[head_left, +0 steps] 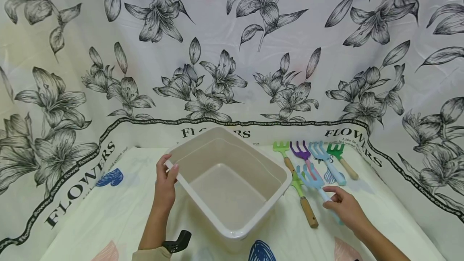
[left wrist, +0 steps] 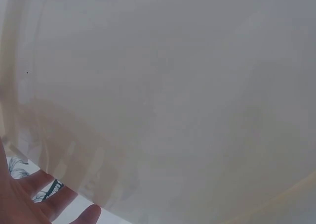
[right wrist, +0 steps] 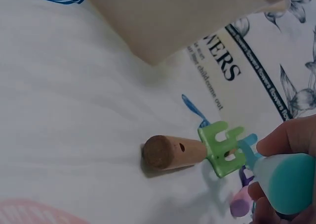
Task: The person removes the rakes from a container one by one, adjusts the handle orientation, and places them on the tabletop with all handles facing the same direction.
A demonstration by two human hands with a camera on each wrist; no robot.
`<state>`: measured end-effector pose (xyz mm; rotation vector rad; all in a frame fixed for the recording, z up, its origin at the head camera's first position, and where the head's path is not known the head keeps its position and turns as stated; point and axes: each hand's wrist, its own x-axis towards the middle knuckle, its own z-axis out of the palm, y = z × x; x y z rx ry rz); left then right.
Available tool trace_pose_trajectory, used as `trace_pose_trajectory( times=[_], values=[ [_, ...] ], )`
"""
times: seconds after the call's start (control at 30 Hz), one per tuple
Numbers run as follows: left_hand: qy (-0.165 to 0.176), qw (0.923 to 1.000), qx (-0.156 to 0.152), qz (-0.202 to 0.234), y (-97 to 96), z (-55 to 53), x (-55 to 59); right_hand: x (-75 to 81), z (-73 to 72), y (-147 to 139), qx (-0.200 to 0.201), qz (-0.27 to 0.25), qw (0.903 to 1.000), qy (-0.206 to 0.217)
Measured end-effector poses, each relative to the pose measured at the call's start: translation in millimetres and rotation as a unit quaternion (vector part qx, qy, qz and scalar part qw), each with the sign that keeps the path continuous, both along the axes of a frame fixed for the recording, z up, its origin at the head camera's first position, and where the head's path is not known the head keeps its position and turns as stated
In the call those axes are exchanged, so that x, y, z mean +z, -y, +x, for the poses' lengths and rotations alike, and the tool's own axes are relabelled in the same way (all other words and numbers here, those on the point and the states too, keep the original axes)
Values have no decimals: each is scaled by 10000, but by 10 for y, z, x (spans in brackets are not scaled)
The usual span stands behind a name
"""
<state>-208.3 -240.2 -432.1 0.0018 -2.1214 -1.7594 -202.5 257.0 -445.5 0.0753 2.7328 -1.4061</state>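
Observation:
In the head view, my left hand (head_left: 166,182) grips the left rim of a beige plastic basin (head_left: 224,196), thumb over the edge. The basin is tilted, its inside facing me, with nothing in it. Its pale wall (left wrist: 163,100) fills most of the left wrist view, fingers (left wrist: 59,199) against its edge. My right hand (head_left: 346,208) pinches the handle of a light blue hand rake (head_left: 311,178), tines pointing away from me. From the right wrist, the rounded teal end of that handle (right wrist: 291,184) shows between thumb and fingers.
Right of the basin lie more hand rakes: a green one with a wooden handle (head_left: 309,212), another light green one (head_left: 280,147), a purple one with a pink handle (head_left: 301,151), a second light blue one (head_left: 337,175) and a dark green one (head_left: 349,168). A flower-printed cloth (head_left: 217,83) hangs behind.

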Motion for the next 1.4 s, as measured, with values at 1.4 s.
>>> trace_pose_trajectory(
  times=[1.4],
  values=[
    [-36, 9999, -56, 157, -13, -2, 32, -454, 392, -204, 49, 1361, 9903, 277]
  ],
)
